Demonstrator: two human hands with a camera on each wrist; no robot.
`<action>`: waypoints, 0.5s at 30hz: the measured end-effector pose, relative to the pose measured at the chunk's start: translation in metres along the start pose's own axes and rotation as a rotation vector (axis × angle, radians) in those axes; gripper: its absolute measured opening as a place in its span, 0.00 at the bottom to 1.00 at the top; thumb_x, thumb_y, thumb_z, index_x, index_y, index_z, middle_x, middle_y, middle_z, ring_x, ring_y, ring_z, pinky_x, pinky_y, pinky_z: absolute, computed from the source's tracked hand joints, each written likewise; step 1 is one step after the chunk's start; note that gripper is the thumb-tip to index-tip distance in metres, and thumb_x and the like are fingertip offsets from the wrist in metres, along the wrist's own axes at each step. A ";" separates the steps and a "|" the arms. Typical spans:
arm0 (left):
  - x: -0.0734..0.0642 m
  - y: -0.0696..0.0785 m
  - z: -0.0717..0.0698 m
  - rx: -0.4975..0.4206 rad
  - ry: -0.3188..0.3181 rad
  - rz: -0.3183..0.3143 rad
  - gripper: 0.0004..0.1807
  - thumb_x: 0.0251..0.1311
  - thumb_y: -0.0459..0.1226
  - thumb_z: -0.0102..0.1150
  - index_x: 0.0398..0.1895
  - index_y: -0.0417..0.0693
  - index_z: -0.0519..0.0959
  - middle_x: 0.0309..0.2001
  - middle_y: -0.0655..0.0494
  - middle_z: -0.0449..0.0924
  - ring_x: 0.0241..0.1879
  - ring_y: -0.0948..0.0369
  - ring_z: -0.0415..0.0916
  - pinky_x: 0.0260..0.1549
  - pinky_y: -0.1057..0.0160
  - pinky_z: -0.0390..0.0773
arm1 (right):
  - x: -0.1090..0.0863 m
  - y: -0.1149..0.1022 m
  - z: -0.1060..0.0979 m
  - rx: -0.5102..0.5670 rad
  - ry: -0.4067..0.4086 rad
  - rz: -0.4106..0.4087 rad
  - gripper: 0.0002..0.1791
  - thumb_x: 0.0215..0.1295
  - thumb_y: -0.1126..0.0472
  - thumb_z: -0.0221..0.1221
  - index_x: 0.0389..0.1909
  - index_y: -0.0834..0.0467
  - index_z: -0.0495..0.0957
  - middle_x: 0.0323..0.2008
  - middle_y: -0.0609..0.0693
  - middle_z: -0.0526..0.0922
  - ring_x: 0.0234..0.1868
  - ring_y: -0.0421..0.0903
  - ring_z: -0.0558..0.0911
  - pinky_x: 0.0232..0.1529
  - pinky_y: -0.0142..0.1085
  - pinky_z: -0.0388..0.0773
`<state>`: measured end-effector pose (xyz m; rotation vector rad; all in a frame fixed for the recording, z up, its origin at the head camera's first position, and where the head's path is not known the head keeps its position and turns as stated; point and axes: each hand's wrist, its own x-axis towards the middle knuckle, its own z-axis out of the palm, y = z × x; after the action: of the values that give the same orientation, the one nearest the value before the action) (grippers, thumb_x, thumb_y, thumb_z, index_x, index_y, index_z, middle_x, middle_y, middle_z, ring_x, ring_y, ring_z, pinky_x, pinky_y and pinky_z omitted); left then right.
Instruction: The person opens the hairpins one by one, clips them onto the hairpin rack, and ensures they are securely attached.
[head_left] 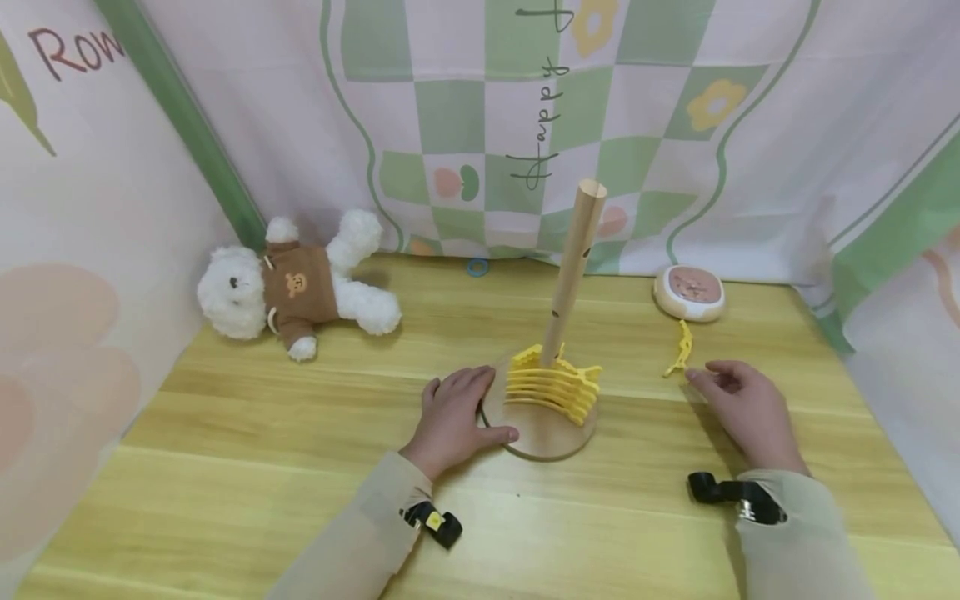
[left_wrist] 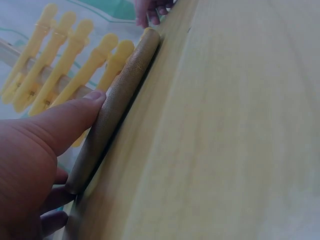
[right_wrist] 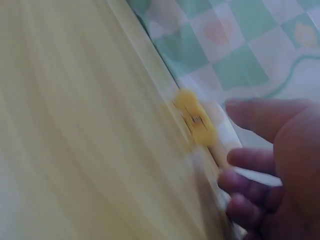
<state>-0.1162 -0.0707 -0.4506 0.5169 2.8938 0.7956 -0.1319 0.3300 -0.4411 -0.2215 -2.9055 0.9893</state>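
Note:
A round wooden base (head_left: 551, 442) carries an upright wooden pole (head_left: 573, 267), with several yellow plastic clips (head_left: 551, 390) stacked around its foot. My left hand (head_left: 457, 425) grips the left rim of the base; the left wrist view shows the thumb (left_wrist: 75, 120) on its edge and the other fingers partly hidden behind it. A single yellow clip (head_left: 680, 350) lies to the right on the table, a small metal spring showing in its middle in the right wrist view. Just beside it is my right hand (head_left: 750, 412), its fingers loosely bent and a gap between them and the clip.
A white plush toy (head_left: 303, 283) in a brown top lies at the back left. Near the back edge are a small blue ring (head_left: 477, 267) and a rounded white-and-pink device (head_left: 690, 293). A printed curtain (head_left: 450, 108) hangs behind the wooden table (head_left: 262, 450).

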 end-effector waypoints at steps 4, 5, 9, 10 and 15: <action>-0.001 0.001 -0.001 -0.003 0.000 -0.002 0.53 0.51 0.64 0.68 0.76 0.49 0.63 0.74 0.53 0.63 0.74 0.52 0.56 0.69 0.35 0.47 | 0.004 -0.007 0.007 -0.041 -0.003 -0.017 0.31 0.72 0.43 0.56 0.57 0.68 0.77 0.48 0.66 0.81 0.48 0.61 0.78 0.45 0.53 0.71; -0.001 0.001 -0.002 -0.004 0.003 0.001 0.53 0.51 0.64 0.69 0.76 0.49 0.63 0.74 0.53 0.63 0.74 0.52 0.56 0.69 0.35 0.47 | 0.004 -0.008 0.007 -0.051 0.004 -0.024 0.28 0.73 0.45 0.55 0.56 0.67 0.78 0.48 0.66 0.81 0.49 0.62 0.78 0.46 0.55 0.70; -0.002 0.002 -0.003 -0.002 0.004 0.004 0.52 0.52 0.63 0.69 0.75 0.48 0.64 0.74 0.53 0.64 0.74 0.51 0.57 0.69 0.35 0.48 | 0.005 -0.005 0.009 -0.035 0.034 -0.027 0.26 0.76 0.49 0.52 0.58 0.68 0.78 0.48 0.67 0.81 0.49 0.63 0.77 0.48 0.57 0.70; -0.002 0.002 -0.003 -0.002 0.006 0.006 0.52 0.52 0.63 0.69 0.75 0.48 0.64 0.74 0.52 0.64 0.74 0.51 0.57 0.68 0.35 0.48 | 0.004 -0.004 0.009 -0.024 0.033 -0.021 0.28 0.75 0.47 0.53 0.59 0.69 0.76 0.49 0.68 0.80 0.50 0.64 0.77 0.48 0.57 0.70; -0.002 0.002 -0.003 -0.015 0.007 0.006 0.52 0.52 0.63 0.69 0.75 0.47 0.64 0.74 0.52 0.64 0.74 0.50 0.57 0.68 0.34 0.48 | 0.005 -0.003 0.008 -0.014 -0.023 0.021 0.40 0.68 0.38 0.60 0.63 0.70 0.72 0.56 0.71 0.75 0.55 0.69 0.73 0.53 0.63 0.66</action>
<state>-0.1146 -0.0713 -0.4471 0.5228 2.8921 0.8213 -0.1376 0.3234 -0.4454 -0.2433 -2.9379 0.9816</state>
